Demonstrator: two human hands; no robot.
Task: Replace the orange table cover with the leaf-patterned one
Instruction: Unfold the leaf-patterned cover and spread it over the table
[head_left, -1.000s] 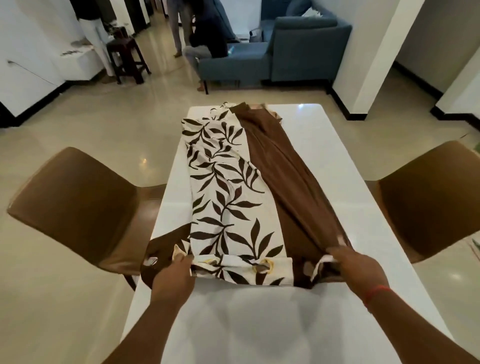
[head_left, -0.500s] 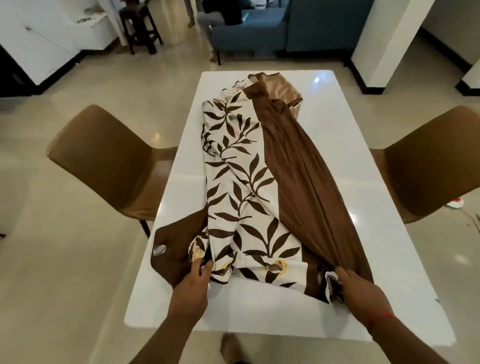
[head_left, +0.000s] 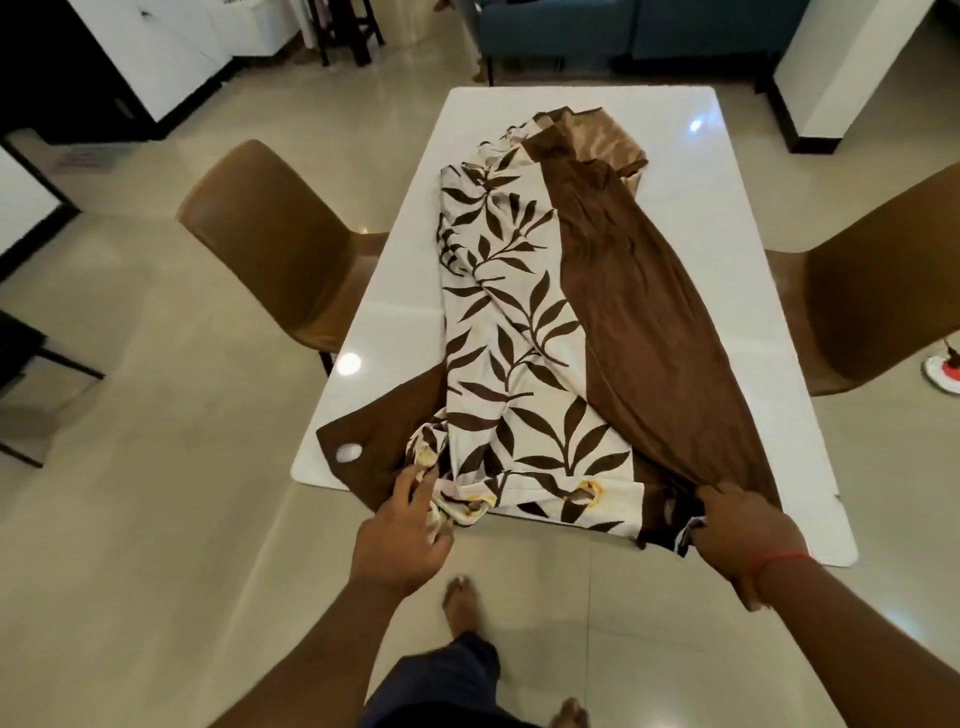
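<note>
Head view, looking down the long white table (head_left: 691, 218). The leaf-patterned cover (head_left: 511, 364) lies bunched in a lengthwise strip down the table's middle, its cream-and-leaf panel to the left and its plain brown panel to the right. A paler tan fabric (head_left: 605, 137) shows at the strip's far end; whether it is a separate cloth I cannot tell.

My left hand (head_left: 402, 535) is closed on the gathered near-left corner of the cover, fingers wrapped over the eyelet hem. My right hand (head_left: 740, 535) clamps the near-right corner, where the brown panel folds under; a red thread circles that wrist.

Compared with half a second ago, the near hem has come back: it then lay well inside the table, and it now reaches the near edge, with both gripped corners overhanging it. The brown flap with its ring hole (head_left: 348, 453) now sits at the table's near-left corner. My hands stay clamped on the same corners as before. I have stepped back as well; more floor shows between me and the table, and my bare feet are now in view.

A brown chair (head_left: 270, 249) stands at the left side, another (head_left: 878, 280) at the right.
</note>
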